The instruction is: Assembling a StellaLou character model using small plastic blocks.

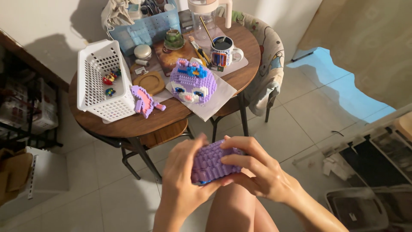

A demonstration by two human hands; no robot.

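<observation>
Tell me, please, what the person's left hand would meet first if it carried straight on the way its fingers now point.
The left hand points up and right, its fingers already wrapped on the purple brick-built piece. So it meets that piece at once; beyond it lie the right hand's fingertips. Depth past those is hard to judge.

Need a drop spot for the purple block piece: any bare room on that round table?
Little. Free wood on the round table is the near rim strip, in front of the white basket and the small purple piece, and the right edge past the mug. The centre, with the purple block head on paper, and the back are crowded.
</observation>
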